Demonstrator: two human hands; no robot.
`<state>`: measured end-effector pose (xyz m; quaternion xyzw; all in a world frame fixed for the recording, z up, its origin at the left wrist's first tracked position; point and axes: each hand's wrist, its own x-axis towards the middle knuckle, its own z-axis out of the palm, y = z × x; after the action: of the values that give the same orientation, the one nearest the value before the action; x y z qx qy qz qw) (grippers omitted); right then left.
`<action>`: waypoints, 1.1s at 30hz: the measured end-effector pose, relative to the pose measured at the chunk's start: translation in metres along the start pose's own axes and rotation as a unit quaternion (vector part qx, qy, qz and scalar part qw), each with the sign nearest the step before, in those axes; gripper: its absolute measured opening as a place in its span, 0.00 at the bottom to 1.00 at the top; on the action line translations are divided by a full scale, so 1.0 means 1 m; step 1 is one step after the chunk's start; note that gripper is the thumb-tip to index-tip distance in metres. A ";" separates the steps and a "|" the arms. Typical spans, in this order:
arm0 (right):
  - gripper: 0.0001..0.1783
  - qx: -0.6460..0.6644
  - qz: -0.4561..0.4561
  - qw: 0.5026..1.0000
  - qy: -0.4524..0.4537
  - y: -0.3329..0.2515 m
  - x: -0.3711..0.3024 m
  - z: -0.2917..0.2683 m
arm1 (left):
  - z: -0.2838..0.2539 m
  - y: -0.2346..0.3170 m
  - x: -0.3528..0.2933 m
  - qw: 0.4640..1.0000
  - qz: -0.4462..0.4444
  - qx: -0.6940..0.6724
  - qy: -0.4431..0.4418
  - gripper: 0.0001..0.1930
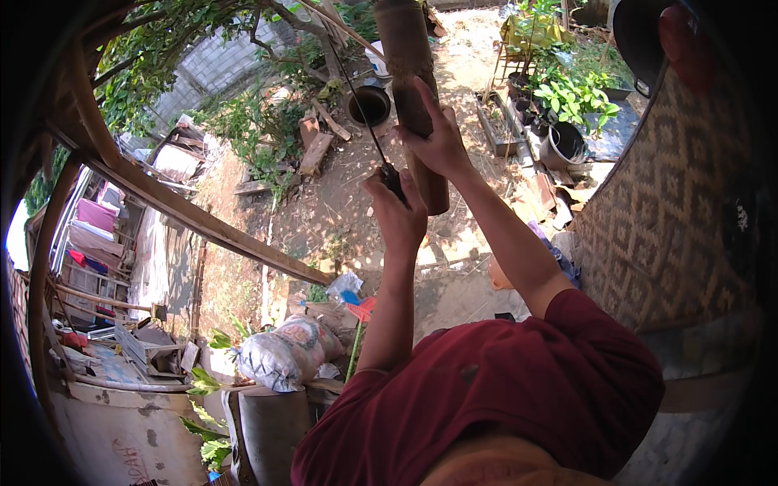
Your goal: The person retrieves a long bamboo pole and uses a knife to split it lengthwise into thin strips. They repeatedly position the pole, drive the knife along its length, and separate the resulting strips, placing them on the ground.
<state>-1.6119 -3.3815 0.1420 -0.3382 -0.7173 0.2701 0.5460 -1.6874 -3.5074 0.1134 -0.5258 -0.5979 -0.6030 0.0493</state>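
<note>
Head view: nearest, a maroon shirt (486, 381) is seen, with both forearms stretched away from it. By the left hand (397, 206), the fingers closed in a fist, a dark-handled tool (391, 180) is gripped; its long, thin shaft is pointed up and to the left, beside a thick brown post (405, 61). Against that post, above its lower end, the right hand (439, 138) is laid, partly open, with thumb and forefinger spread; how far the other fingers are wrapped around it cannot be told. The post's upper end is cut off by the frame.

To the lower left, a stuffed, patterned sack (292, 352) is placed near a green stick with a red top (361, 308). The right side is bounded by a woven panel (664, 202). Farther off, planks (316, 154), a dark round pot (352, 104) and a white bucket (376, 59) are scattered over bare ground, while the upper left is closed by a grey block wall (231, 69).
</note>
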 end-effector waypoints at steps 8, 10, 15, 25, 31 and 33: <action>0.51 -0.013 -0.121 0.992 0.042 -0.027 0.036 -0.029 | -0.011 0.009 0.001 0.998 -0.039 -0.043 -0.023 0.16; 0.51 -0.031 -0.117 0.992 0.036 -0.033 0.040 -0.033 | -0.016 0.013 0.001 0.998 -0.044 -0.038 -0.034 0.16; 0.49 -0.042 -0.098 0.994 0.023 -0.029 0.048 -0.028 | -0.021 0.027 0.004 0.996 -0.061 -0.042 -0.057 0.16; 0.45 -0.002 -0.081 0.997 0.018 -0.022 0.055 -0.009 | -0.024 0.016 0.015 0.998 -0.014 -0.034 -0.043 0.15; 0.43 -0.002 -0.075 0.997 0.013 -0.026 0.055 -0.009 | -0.027 0.015 0.019 0.997 -0.035 -0.035 -0.061 0.16; 0.43 -0.003 -0.074 0.997 0.013 -0.025 0.056 -0.009 | -0.028 0.016 0.021 0.996 -0.046 -0.037 -0.068 0.16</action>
<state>-1.6183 -3.3531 0.1972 -0.2894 -0.7338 0.2228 0.5729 -1.7020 -3.5211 0.1461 -0.5392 -0.6004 -0.5892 -0.0387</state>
